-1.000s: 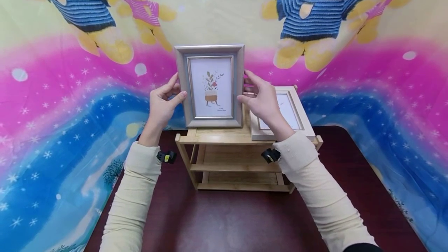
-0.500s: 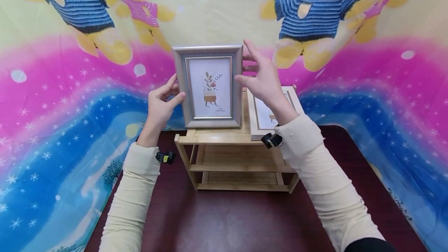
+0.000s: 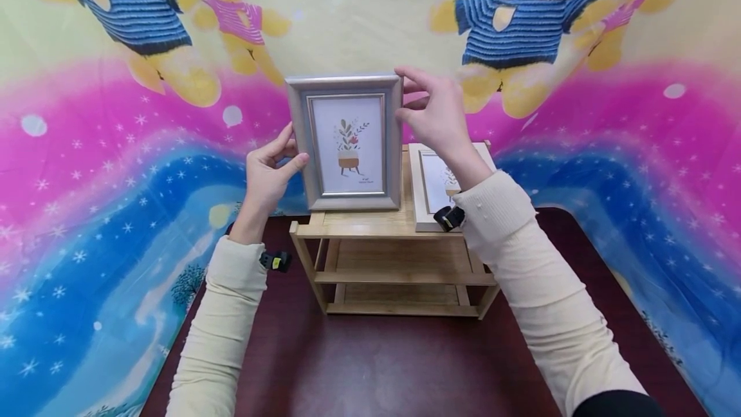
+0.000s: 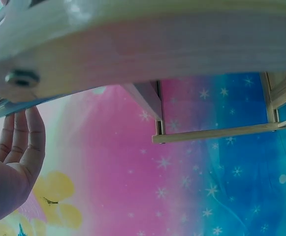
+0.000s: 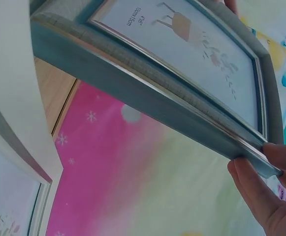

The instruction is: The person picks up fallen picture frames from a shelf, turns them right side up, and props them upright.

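Silver-grey rectangular picture frame (image 3: 346, 143) stands near-upright on pale wooden tiered rack (image 3: 370, 229); L hand (image 3: 267, 167) pinches its L side, R hand (image 3: 437, 111) its upper R edge. Prob. light, stiff, a bit slippery, poss. glass-fronted; best hold: both sides, off the pic.
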The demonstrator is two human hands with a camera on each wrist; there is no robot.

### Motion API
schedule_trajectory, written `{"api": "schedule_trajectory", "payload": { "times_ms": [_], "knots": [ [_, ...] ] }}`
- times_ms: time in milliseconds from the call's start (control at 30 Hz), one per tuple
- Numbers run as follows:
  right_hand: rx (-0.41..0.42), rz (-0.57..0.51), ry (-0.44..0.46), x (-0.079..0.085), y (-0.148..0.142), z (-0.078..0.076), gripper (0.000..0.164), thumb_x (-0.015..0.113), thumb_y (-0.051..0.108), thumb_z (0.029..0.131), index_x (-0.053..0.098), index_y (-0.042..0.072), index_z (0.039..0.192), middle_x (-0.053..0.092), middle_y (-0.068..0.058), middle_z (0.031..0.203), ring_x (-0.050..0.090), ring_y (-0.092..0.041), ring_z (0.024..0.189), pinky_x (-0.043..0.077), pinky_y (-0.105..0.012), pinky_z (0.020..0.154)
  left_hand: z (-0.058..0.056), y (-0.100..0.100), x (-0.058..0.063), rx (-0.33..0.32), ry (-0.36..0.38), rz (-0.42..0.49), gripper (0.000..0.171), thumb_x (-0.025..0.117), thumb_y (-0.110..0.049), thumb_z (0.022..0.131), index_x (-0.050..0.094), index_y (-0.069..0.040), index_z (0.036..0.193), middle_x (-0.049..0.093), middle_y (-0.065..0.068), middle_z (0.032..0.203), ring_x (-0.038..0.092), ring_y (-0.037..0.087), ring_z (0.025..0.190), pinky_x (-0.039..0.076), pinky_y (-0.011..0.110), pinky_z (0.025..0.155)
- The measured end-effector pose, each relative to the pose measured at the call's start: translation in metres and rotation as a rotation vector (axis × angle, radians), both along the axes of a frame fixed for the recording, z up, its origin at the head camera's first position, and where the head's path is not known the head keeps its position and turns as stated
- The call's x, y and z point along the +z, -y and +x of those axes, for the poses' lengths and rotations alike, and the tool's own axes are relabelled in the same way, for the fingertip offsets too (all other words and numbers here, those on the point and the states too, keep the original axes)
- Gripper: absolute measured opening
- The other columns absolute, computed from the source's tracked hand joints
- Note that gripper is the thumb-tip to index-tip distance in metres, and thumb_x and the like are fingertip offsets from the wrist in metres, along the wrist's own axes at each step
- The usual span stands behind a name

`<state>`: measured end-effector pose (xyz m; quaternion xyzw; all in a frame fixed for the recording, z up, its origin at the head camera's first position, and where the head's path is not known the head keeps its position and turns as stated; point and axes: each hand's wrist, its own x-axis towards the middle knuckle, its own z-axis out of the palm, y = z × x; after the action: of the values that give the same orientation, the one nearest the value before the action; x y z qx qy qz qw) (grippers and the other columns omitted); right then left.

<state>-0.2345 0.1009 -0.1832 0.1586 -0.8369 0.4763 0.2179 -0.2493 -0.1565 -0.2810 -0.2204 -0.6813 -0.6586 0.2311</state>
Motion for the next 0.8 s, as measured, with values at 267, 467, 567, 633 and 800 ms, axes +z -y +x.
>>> {"api": "schedule_trajectory", "payload": {
  "times_ms": [267,467,567,633,800],
  "knots": [
    [0.008,0.005,-0.019,0.0,0.0,-0.007,0.051,0.063,-0.006,0.078,0.055,0.011,0.126,0.063,-0.013,0.109,0.065,-0.025,0.088,0.051,-0.03,0.078,0.005,-0.003,-0.001,0.047,-0.014,-0.017,0.052,0.065,0.002,0.08,0.05,-0.009,0.128,0.064,-0.01,0.083,0.06,0.009,0.084,0.05,0.022,0.074],
    [0.007,0.012,-0.013,0.0,0.001,-0.012,0.051,0.061,-0.007,0.079,0.055,0.011,0.126,0.063,-0.013,0.11,0.065,-0.024,0.09,0.05,-0.029,0.08,0.008,-0.004,-0.004,0.088,-0.033,-0.059,0.051,0.066,-0.003,0.081,0.051,-0.013,0.128,0.061,-0.008,0.087,0.059,0.008,0.084,0.05,0.023,0.076],
    [0.003,0.026,-0.014,0.0,0.002,-0.013,0.051,0.06,-0.007,0.079,0.054,0.011,0.126,0.063,-0.012,0.111,0.065,-0.024,0.09,0.049,-0.028,0.081,0.011,-0.004,-0.006,0.106,-0.053,-0.095,0.051,0.065,-0.005,0.082,0.05,-0.014,0.13,0.06,-0.006,0.09,0.059,0.008,0.087,0.049,0.022,0.076],
    [0.004,0.036,-0.019,0.001,0.002,-0.014,0.05,0.06,-0.007,0.08,0.054,0.011,0.126,0.062,-0.012,0.111,0.065,-0.024,0.09,0.049,-0.027,0.081,0.013,-0.003,-0.006,0.111,-0.067,-0.117,0.051,0.064,-0.005,0.084,0.048,-0.013,0.132,0.059,-0.006,0.092,0.058,0.009,0.088,0.049,0.022,0.076],
    [0.028,0.028,-0.033,0.002,0.003,-0.016,0.049,0.059,-0.008,0.079,0.054,0.009,0.125,0.063,-0.013,0.11,0.065,-0.024,0.089,0.049,-0.028,0.081,0.017,0.0,-0.005,0.081,-0.056,-0.126,0.063,0.062,-0.004,0.085,0.035,-0.016,0.141,0.058,-0.004,0.096,0.057,0.011,0.09,0.049,0.022,0.075]
  ]
}}
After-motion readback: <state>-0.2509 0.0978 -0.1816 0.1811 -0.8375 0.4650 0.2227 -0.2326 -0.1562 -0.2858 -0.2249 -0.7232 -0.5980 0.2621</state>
